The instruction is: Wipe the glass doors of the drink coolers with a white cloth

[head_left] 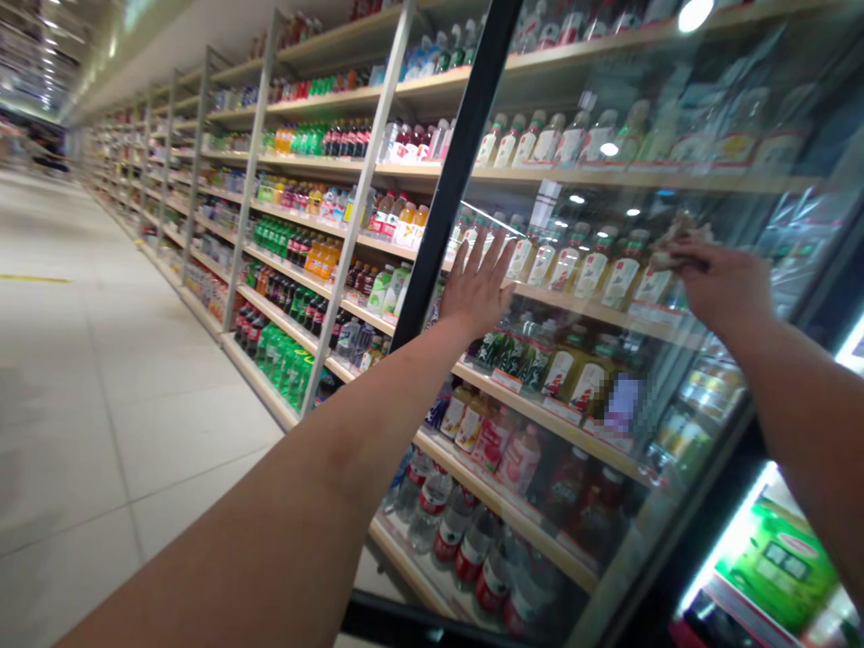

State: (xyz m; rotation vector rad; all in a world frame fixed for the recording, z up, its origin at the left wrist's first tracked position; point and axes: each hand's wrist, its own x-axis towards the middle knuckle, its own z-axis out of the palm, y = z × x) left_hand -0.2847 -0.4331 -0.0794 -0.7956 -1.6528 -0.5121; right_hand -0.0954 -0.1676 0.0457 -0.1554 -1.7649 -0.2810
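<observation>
A glass door with a black frame stands swung out in front of me, and shelves of bottles show through the pane. With fingers spread, my left hand lies flat against the glass near the left side of the frame. My right hand is closed on a crumpled, light brown cloth at the right part of the pane. The cloth appears to touch the glass. My right fingers are partly hidden behind the hand and cloth.
Long shelves of bottled drinks run into the distance on the left, beside a pale tiled floor. At the lower right, a lit cooler holds a green package. Lights reflect in the glass.
</observation>
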